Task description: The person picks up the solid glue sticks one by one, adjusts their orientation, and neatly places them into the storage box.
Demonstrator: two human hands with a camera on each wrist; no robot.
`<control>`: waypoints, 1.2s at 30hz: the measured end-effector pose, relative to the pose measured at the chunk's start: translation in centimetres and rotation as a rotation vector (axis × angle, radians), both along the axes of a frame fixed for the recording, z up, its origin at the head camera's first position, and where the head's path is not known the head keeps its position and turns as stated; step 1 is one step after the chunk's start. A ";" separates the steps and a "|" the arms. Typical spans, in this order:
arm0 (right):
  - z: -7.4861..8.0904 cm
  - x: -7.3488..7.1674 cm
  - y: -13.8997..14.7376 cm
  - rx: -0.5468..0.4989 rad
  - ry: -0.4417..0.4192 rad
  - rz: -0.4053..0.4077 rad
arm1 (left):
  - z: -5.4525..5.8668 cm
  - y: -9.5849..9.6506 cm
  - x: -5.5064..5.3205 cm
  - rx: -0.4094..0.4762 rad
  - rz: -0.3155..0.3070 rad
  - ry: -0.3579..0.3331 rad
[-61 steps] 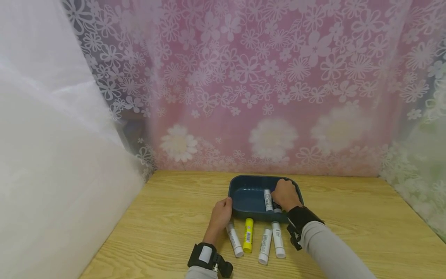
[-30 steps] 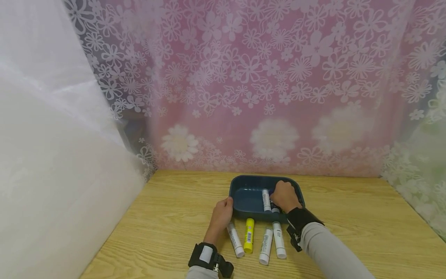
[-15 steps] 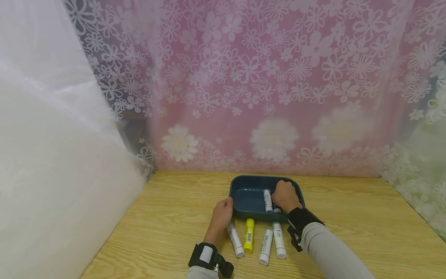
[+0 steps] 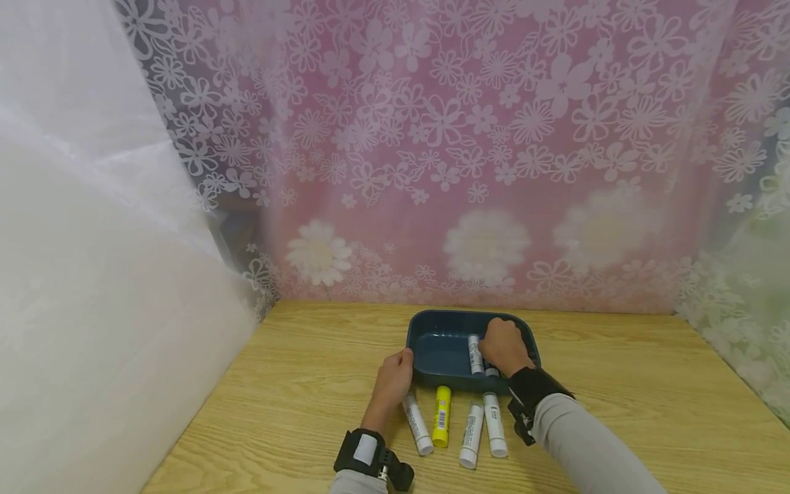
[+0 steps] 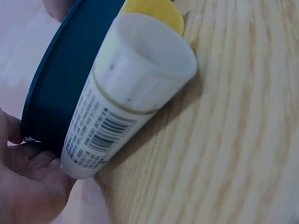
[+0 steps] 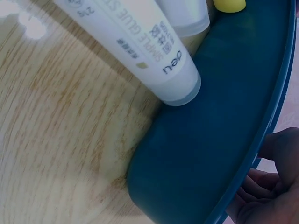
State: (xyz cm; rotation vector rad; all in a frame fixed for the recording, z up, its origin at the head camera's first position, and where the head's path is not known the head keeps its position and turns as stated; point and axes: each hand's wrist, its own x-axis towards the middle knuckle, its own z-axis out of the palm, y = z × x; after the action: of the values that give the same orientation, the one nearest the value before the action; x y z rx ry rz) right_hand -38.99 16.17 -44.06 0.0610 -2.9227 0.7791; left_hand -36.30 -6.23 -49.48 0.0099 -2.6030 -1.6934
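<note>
My left hand grips the left end of a dark blue tray, thumb at the rim and fingers against the outer wall. My right hand reaches into the tray's right side with curled fingers, on a dark-bodied glue stick that it mostly covers. Left of that lies a white glue stick, inside the tray. The right wrist view shows the hand beyond the rim, fingertips partly hidden.
On the wooden table before the tray lie a yellow glue stick and white glue sticks. A floral curtain hangs behind; a white sheet stands at left.
The glue sticks inside the tray have shifted slightly left, then back right, beside my right hand. My left hand keeps its place on the tray.
</note>
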 end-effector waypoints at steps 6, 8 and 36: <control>0.0 0.1 -0.8 0.013 0.009 0.012 | -0.1 0.0 -0.1 -0.010 0.005 0.008; -0.2 0.0 -0.8 0.016 -0.004 0.013 | -0.1 0.0 0.0 -0.013 0.005 0.012; -0.2 0.4 -0.2 -0.029 -0.009 0.040 | 0.2 0.1 0.3 0.018 0.002 0.011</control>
State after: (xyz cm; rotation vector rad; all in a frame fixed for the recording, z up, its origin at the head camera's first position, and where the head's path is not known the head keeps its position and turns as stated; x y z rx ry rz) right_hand -38.63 16.01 -44.27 0.1134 -2.9260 0.8297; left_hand -36.04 -6.17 -49.32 0.0036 -2.5796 -1.7108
